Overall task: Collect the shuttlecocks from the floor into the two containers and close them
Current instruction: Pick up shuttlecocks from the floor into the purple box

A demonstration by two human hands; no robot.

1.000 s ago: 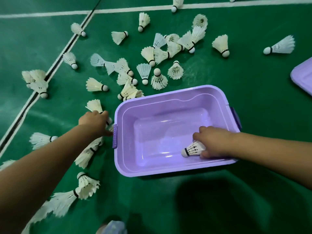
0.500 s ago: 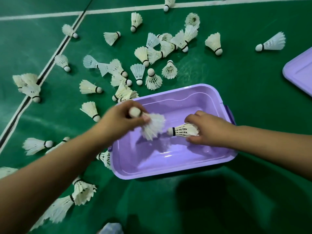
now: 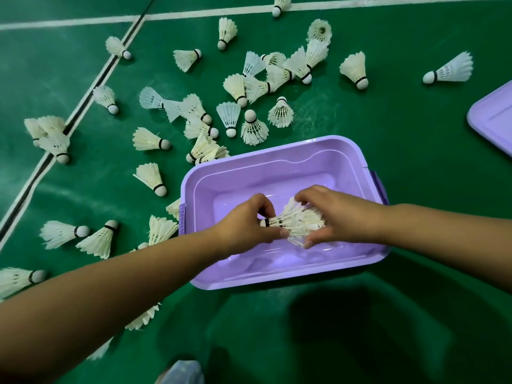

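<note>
1. Together, the left hand (image 3: 246, 225) and right hand (image 3: 332, 214) meet over the open lilac rectangular plastic container (image 3: 277, 164) on the green court floor (image 3: 401, 128).
2. Left fingers (image 3: 266, 209) pinch the cork end of a white feathered shuttlecock (image 3: 279, 222), thumb below and fingertips above its black band.
3. Right fingers (image 3: 307, 194) curl over a second white shuttlecock's skirt (image 3: 307, 217), thumb pressed beneath; both shuttlecocks overlap nose to feathers above the container's bare bottom.
4. Dozens of loose white shuttlecocks (image 3: 243, 87) lie scattered on the floor beyond and left of the container, a few touching its far-left corner.
5. One lone shuttlecock (image 3: 448, 69) lies well apart at upper right.
6. At the right edge, a lilac plastic lid (image 3: 493, 117) lies on the floor, partly cut off.
7. White court lines (image 3: 194, 13) cross the top and left.
</note>
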